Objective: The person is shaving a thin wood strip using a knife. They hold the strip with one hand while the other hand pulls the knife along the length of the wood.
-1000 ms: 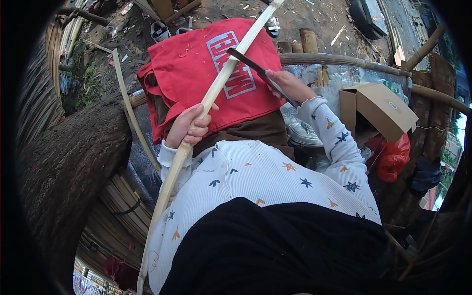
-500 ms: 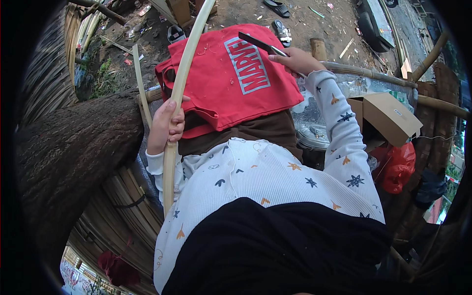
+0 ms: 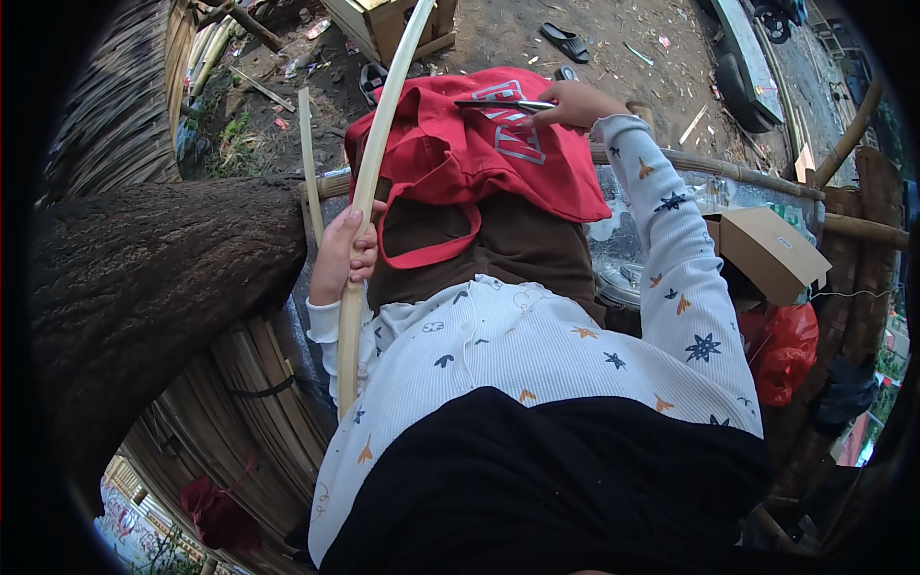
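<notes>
Far left: big tree trunk (image 3: 153, 278), rough bark, bamboo slats (image 3: 240, 402) stacked below it. Thin stick (image 3: 309, 163) upright just beside trunk's end.

Left hand (image 3: 343, 254): fingers curled tight round long pale bamboo strip (image 3: 369, 201), grip low on strip; strip runs up past red bag (image 3: 460, 158) to top edge, lower end down by white sleeve.

Red bag lies over lap, on brown cloth (image 3: 517, 249).

Right hand (image 3: 573, 103) at bag's far edge: fingers closed on dark knife (image 3: 503, 104), blade pointing left across bag.

Right: cardboard box (image 3: 767, 251), red plastic bag (image 3: 786, 350) under it, bamboo poles close in. Bare dirt ground (image 3: 632, 38) beyond bag w/ open room.
</notes>
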`<state>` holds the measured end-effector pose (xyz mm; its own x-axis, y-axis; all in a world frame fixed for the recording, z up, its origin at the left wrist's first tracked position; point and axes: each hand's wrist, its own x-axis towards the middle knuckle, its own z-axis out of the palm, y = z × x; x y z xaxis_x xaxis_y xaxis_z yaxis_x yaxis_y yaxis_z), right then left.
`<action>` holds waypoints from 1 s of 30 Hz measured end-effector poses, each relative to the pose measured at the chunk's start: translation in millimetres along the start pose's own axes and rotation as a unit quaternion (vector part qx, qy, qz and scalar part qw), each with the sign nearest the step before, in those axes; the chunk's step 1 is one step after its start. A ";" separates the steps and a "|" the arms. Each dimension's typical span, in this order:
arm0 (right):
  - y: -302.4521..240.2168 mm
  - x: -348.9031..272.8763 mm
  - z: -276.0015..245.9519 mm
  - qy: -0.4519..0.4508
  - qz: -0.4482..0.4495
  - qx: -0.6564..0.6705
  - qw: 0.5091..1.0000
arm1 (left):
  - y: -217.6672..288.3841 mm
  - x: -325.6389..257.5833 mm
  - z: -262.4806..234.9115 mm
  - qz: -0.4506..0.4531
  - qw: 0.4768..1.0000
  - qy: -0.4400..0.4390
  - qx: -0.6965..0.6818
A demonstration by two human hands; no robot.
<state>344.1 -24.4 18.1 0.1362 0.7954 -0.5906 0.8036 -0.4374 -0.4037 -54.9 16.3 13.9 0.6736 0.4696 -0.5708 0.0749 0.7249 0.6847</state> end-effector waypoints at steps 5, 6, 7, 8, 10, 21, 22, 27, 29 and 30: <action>-25.1 -38.9 35.1 -0.005 -0.115 0.082 0.990 | -7.1 2.9 -3.9 -0.004 1.000 -0.001 -0.015; -22.1 -43.2 49.7 0.047 -0.215 0.055 0.974 | -7.5 3.4 -3.7 -0.003 1.000 -0.008 -0.026; -22.7 -50.8 69.9 0.047 -0.215 0.057 0.974 | -7.5 2.8 -4.0 -0.002 0.999 -0.016 -0.035; -25.7 -61.6 91.6 0.136 -0.237 -0.008 0.962 | -4.5 3.9 -3.2 -0.004 0.999 -0.019 -0.031; -44.7 -81.6 116.4 0.149 -0.166 -0.096 0.970 | -2.2 4.5 -2.2 0.008 0.999 -0.034 -0.037; -100.0 -140.9 96.4 -0.076 -0.262 0.079 0.959 | 44.8 -27.9 8.8 0.111 0.994 -0.019 -0.013; -105.1 -145.1 94.1 -0.129 -0.255 0.088 0.954 | 45.9 -29.9 10.6 0.112 0.993 -0.017 -0.013; -93.2 -106.0 81.1 -0.309 -0.141 0.130 0.932 | 44.5 -33.7 14.3 0.128 0.992 -0.002 0.010; -55.3 -65.5 83.1 -0.307 -0.124 0.269 0.905 | 38.2 -31.0 15.2 0.112 0.994 -0.006 0.013; -36.2 -45.5 79.1 -0.279 -0.116 0.351 0.886 | 36.6 -29.8 16.2 0.113 0.993 -0.007 0.014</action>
<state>263.0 -78.0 4.3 -0.4507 0.6521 -0.6096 0.1876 -0.5985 -0.7789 -60.3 20.7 63.3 0.6857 0.6116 -0.3948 -0.0593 0.5874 0.8071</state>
